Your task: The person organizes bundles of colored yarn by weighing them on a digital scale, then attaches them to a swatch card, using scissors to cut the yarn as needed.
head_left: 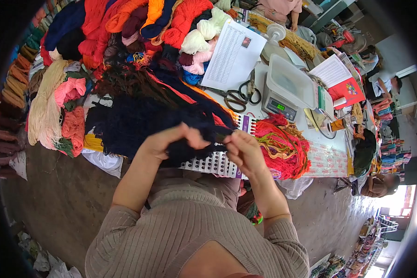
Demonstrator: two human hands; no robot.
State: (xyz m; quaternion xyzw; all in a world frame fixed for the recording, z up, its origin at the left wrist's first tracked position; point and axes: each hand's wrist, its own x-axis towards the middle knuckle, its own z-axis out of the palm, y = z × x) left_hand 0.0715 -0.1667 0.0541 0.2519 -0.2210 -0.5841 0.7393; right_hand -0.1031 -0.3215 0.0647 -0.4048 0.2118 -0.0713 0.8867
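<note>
A thick heap of dark navy yarn (125,121) lies across the table in front of me. My right hand (243,152) is closed in a pinch on a bunch of dark yarn strands, right of the heap. Just left of it, my left hand (178,139) hovers over the same yarn, its fingers blurred by motion and partly lost against the dark strands. Beneath both hands shows a white card with rows of holes (217,163). A pile of pink, red and green yarn (282,148) sits right beside my right hand.
Colourful skeins (185,23) are piled at the back left. Scissors (250,90) lie by a printed sheet (234,55). A scale (280,107) bears a clear plastic tub (289,76). Another person (279,10) stands across the table; a red booklet (346,92) lies right.
</note>
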